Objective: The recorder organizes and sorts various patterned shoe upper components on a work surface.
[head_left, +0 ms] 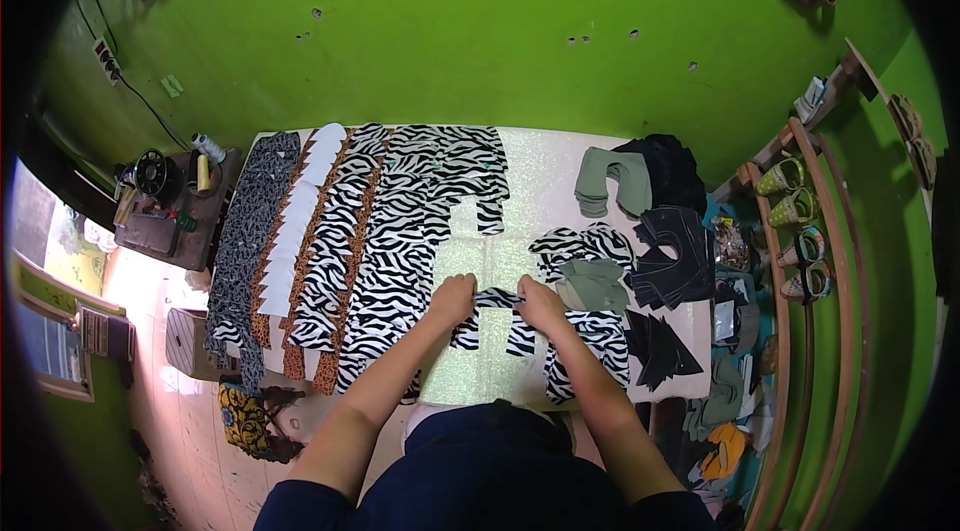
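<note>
Between my two hands, a zebra-print fabric piece [498,299] is stretched across, above the pale glittery table [465,266]. Its left side is pinched by my left hand [455,299], closed. My right hand [541,304] grips the other side, also closed. Striped parts show below each hand; I cannot tell whether they belong to the same piece. Left of my hands lie overlapping rows of zebra-print pieces [385,301]. Close to my right hand are grey-green cut pieces [592,285], lying on more zebra-print fabric [583,243].
Farther left are white pieces [290,246], orange spotted pieces [323,371] and grey patterned pieces [255,221]. U-shaped green pieces [612,183] and black pieces [672,256] lie at right. A small side table [180,236] stands left; a wooden rack [835,331] with sandals stands right.
</note>
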A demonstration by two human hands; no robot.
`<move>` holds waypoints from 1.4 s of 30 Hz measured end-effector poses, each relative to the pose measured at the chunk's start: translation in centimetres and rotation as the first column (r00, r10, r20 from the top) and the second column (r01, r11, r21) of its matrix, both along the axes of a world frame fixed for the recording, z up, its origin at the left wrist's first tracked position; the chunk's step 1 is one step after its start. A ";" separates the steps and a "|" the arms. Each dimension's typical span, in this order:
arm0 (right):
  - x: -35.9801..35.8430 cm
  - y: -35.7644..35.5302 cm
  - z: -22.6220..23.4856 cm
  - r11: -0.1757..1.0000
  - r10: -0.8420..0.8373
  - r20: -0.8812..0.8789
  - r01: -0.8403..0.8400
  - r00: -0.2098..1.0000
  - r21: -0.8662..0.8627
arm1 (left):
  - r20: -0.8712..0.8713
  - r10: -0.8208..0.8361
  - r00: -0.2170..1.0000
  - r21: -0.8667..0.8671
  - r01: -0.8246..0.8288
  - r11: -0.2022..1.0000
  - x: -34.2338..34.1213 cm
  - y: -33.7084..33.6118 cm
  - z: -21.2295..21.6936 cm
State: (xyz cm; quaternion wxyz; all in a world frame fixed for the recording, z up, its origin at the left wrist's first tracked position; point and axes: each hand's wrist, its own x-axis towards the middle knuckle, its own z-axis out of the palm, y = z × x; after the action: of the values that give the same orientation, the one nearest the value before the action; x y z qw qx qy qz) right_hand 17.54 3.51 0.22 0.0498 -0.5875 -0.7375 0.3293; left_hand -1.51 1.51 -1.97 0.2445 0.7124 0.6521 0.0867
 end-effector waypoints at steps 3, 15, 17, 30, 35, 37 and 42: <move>0.6 1.2 -0.6 1.000 0.004 -0.090 -0.007 0.996 -0.031 | 0.129 -0.022 0.991 -0.066 0.031 0.997 -0.6 0.0 0.0; -5.4 11.1 -1.1 0.979 -0.064 -0.374 0.130 0.925 0.156 | 0.349 0.277 0.895 0.134 -0.341 0.931 -5.9 8.2 2.2; -6.6 12.4 -0.9 0.960 -0.064 -0.384 0.163 0.921 0.230 | 0.298 0.257 0.919 0.211 -0.326 0.922 -6.7 9.7 2.1; -8.7 13.7 -3.3 0.859 -0.070 -0.045 0.083 0.997 0.505 | 0.082 0.391 0.917 0.421 -0.388 0.820 -5.7 11.4 1.1; -7.6 12.8 -2.7 0.825 -0.122 -0.096 0.155 0.988 0.543 | 0.057 0.361 0.931 0.540 -0.333 0.773 -5.2 10.9 1.8; -6.7 11.9 -2.3 0.796 -0.078 -0.135 0.143 0.988 0.588 | 0.049 0.313 0.948 0.540 -0.289 0.790 -4.1 9.9 2.4; -3.8 7.0 -1.4 0.736 0.056 -0.096 0.024 0.994 0.676 | 0.060 0.089 0.994 0.519 -0.108 0.848 1.4 5.4 3.3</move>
State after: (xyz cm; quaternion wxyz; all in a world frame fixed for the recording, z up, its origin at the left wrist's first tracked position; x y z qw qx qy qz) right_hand 13.78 10.52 -1.18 0.2975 -0.5039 -0.8078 0.0714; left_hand -0.14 6.88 1.35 0.0488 0.7160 0.6356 0.2844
